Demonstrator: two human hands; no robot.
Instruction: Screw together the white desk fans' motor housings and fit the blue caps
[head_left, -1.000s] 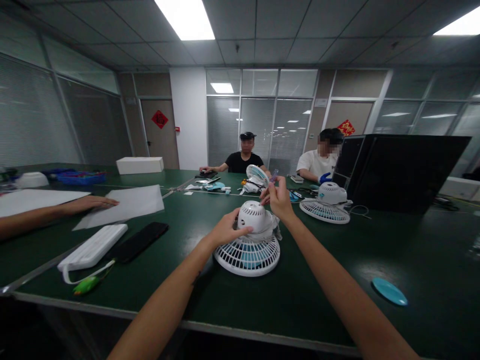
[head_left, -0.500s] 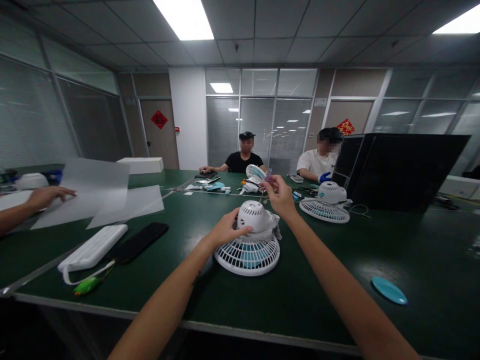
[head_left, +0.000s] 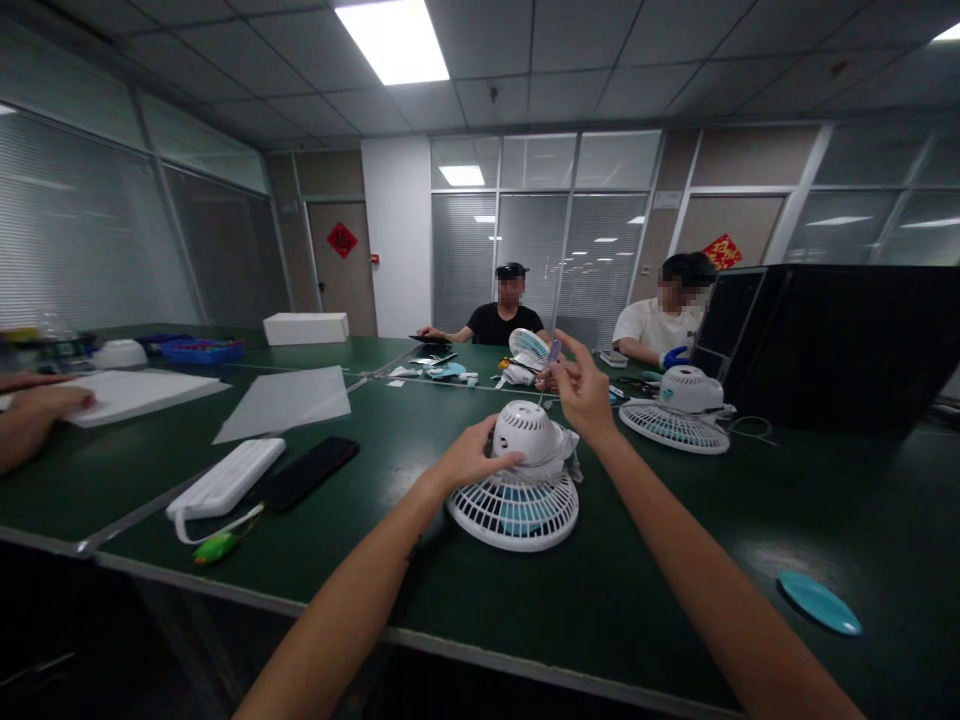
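A white fan (head_left: 559, 530) lies grille-down on the table in front of me, pale blue blades showing through its bars. My left hand (head_left: 474, 456) grips the side of its rounded motor housing (head_left: 521, 425), thumb across the front. Above the housing, my right hand (head_left: 586, 392) pinches a screwdriver (head_left: 554, 352) by its see-through purplish handle. The thin shaft points down at the top of the housing; where its tip sits is too small to tell. Crumpled clear plastic (head_left: 568, 455) hangs on the housing's right side.
Another white fan (head_left: 675, 430) lies to the right by a large black case (head_left: 840, 350). A blue oval cover (head_left: 819, 602) is at the front right. Leftward are a power strip (head_left: 229, 478), a black phone (head_left: 311, 472) and paper sheets (head_left: 289, 402). A co-worker's hand (head_left: 52, 405) rests on paper.
My view has turned slightly left. The index finger of my right hand now stretches up off the screwdriver handle. At the left, the co-worker's lifted sheet has come down flat.
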